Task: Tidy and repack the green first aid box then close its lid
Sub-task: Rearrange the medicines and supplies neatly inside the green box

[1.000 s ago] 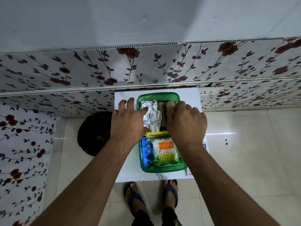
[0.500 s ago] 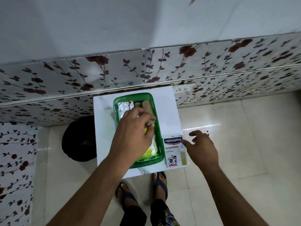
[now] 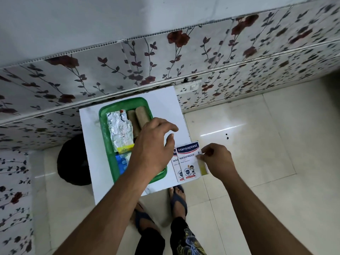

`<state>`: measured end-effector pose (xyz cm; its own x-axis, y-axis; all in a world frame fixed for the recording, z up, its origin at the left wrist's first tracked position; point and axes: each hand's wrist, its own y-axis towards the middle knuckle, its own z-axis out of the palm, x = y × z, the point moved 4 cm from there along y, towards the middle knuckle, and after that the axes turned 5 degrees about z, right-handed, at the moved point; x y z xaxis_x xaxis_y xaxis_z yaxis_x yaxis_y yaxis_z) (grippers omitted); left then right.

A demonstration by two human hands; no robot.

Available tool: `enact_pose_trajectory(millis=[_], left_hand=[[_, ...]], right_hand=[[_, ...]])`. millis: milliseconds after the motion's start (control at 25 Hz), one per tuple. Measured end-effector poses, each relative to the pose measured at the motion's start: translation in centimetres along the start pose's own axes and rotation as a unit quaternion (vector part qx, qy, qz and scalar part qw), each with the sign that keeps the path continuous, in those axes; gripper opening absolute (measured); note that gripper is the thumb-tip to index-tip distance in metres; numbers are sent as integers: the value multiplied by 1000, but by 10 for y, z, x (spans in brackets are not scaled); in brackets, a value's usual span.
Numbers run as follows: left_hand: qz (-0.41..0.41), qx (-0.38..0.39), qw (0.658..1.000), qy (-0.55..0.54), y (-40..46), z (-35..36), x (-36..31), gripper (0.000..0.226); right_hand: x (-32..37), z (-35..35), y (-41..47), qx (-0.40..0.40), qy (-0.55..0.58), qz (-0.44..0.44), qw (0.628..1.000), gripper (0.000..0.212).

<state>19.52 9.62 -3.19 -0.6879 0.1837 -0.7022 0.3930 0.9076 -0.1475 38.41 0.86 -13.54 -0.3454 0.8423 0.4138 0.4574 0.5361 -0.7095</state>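
The green first aid box lies open on a small white table. Inside it I see a silver foil pack, two brown bandage rolls and a blue item. My left hand hovers over the box's right side with fingers spread and nothing in it. My right hand pinches the right edge of a Hansaplast plaster pack just right of the box. A second Hansaplast pack peeks out beneath it. No lid is visible.
A black round object sits on the floor left of the table. Flower-patterned wall panels run behind, with a wall socket. My sandalled feet stand at the table's front edge on pale floor tiles.
My right hand left the box, reached the Hansaplast pack and took hold of it. My left hand moved from the box's middle toward its right rim. The view shifted right.
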Motion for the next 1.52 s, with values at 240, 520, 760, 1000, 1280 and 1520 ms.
enact_pose_trajectory(millis=[240, 520, 760, 1000, 1280, 1520], left_hand=[[-93, 50, 984, -144, 0, -4, -11, 46], [-229, -134, 944, -197, -13, -77, 43, 62], [-190, -130, 973, 18, 0, -89, 86, 72], [-128, -116, 957, 232, -9, -85, 92, 59], [-134, 42, 953, 268, -10, -74, 117, 67], [-163, -180, 970, 11, -40, -94, 121, 37]], right_hand=[[37, -45, -30, 55, 276, -39, 959, 9], [52, -23, -28, -8, 155, -44, 987, 16], [13, 22, -4, 20, -124, 18, 992, 72], [20, 28, -11, -13, -150, 14, 989, 44], [38, -4, -27, -72, -47, -1, 996, 15], [126, -15, -95, 32, 218, -105, 970, 14]])
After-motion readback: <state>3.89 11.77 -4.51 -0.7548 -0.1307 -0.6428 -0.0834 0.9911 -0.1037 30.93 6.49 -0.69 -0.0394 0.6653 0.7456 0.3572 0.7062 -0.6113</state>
